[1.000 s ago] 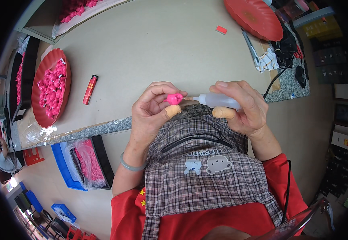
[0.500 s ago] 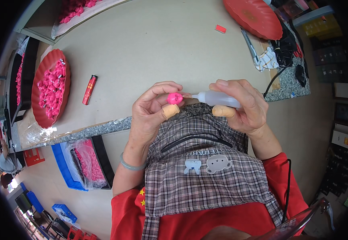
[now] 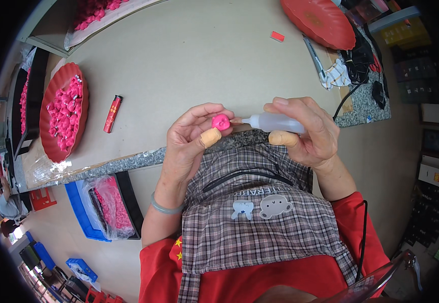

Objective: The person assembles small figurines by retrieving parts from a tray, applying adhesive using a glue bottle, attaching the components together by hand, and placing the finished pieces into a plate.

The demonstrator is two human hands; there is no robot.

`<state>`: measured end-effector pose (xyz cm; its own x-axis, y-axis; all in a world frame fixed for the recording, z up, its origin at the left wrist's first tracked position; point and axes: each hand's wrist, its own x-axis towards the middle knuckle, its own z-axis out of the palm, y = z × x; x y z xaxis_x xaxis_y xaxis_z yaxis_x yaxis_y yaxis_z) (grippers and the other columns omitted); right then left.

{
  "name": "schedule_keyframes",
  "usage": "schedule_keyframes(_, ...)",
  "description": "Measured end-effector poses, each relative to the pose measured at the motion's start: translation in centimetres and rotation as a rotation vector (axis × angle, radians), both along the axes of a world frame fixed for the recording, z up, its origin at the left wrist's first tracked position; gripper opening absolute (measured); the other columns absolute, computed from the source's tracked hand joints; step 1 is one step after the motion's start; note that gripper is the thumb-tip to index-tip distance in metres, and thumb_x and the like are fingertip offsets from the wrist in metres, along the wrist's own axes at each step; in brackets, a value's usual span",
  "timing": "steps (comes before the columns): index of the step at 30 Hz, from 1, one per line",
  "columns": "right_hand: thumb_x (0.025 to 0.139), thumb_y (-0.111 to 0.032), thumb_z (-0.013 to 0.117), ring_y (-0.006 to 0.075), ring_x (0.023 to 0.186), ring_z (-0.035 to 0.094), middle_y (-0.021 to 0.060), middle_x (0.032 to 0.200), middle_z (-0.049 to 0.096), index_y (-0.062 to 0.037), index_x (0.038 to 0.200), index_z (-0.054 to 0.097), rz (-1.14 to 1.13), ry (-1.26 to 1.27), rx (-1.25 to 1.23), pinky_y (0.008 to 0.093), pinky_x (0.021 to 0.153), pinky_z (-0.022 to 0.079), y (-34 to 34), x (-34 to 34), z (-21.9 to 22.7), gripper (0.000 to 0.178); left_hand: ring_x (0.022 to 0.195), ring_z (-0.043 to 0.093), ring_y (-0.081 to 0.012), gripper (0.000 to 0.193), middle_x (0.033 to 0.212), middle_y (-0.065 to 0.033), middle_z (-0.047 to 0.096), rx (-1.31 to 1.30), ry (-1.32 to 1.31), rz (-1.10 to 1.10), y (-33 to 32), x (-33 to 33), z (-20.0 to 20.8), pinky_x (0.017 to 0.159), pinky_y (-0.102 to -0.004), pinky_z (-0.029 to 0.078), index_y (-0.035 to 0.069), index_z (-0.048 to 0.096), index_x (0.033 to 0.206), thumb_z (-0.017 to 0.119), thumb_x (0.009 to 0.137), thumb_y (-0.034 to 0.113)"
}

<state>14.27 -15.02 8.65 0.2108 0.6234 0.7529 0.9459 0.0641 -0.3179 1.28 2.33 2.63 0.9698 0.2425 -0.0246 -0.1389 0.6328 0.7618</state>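
Between its thumb and fingers my left hand (image 3: 191, 134) holds a small rounded pink piece (image 3: 220, 121) above the table's front edge. A tan cover wraps that thumb. My right hand (image 3: 313, 134), its thumb covered too, grips a translucent squeeze bottle (image 3: 277, 123) lying level. The bottle's thin nozzle points left and its tip meets the pink piece's right side; whether any liquid comes out is too small to tell. To the left, a red scalloped plate (image 3: 49, 129) carries a heap of similar pink pieces (image 3: 67, 111), some with shiny metal bits.
A red lighter (image 3: 113, 114) lies right of the plate. Farther back are a small red block (image 3: 277, 36), another red plate (image 3: 323, 22), a blue pen-like tool (image 3: 314, 56) and black cables. Below the table's left edge, a blue bin (image 3: 80, 212) stands by a tray of pink pieces.
My left thumb has shifted slightly down and left on the pink piece, which has turned or tilted a little. The bottle stays at it, nearly unmoved.
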Motion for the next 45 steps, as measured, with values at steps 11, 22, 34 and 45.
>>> schedule_keyframes(11, 0.074, -0.029, 0.072, 0.0172, 0.064, 0.063, 0.0083, 0.091, 0.069, 0.0, 0.113, 0.055, 0.002, -0.027, -0.018, 0.0254, 0.049, 0.05, -0.13, -0.24, 0.08, 0.051, 0.107, 0.06, -0.0324, 0.035, 0.108, -0.017, 0.06, 0.126, -0.075, 0.049, 0.1, 0.26, -0.62, 0.094, -0.043, 0.049, -0.003, 0.059, 0.109, 0.071, 0.078, 0.008)
schedule_keyframes(22, 0.073, -0.025, 0.072, 0.018, 0.07, 0.065, 0.0081, 0.097, 0.069, 0.0004, 0.111, 0.056, 0.015, -0.043, -0.044, 0.026, 0.05, 0.052, 0.08, -0.48, 0.06, 0.049, 0.105, 0.06, -0.0299, 0.034, 0.106, -0.0157, 0.059, 0.169, -0.064, 0.063, 0.11, 0.19, -0.78, 0.093, -0.0398, 0.05, -0.004, 0.06, 0.107, 0.071, 0.077, 0.006)
schedule_keyframes(34, 0.072, -0.027, 0.074, 0.0178, 0.07, 0.065, 0.008, 0.099, 0.069, 0.0005, 0.112, 0.056, 0.011, -0.011, -0.015, 0.0252, 0.05, 0.052, 0.17, -0.31, -0.03, 0.051, 0.093, 0.066, -0.0269, 0.031, 0.108, -0.0236, 0.062, -0.045, -0.015, -0.03, 0.19, 0.04, -0.76, 0.078, -0.0299, 0.056, -0.003, 0.054, 0.112, 0.063, 0.086, 0.011)
schedule_keyframes(45, 0.072, -0.026, 0.073, 0.018, 0.07, 0.065, 0.0083, 0.097, 0.069, 0.0002, 0.111, 0.056, 0.019, -0.008, -0.028, 0.0257, 0.049, 0.051, -0.04, -0.44, 0.12, 0.05, 0.09, 0.066, -0.0246, 0.031, 0.11, -0.0235, 0.061, -0.016, 0.007, -0.04, 0.17, -0.05, -0.87, 0.077, -0.0281, 0.055, -0.004, 0.057, 0.112, 0.062, 0.086, 0.012)
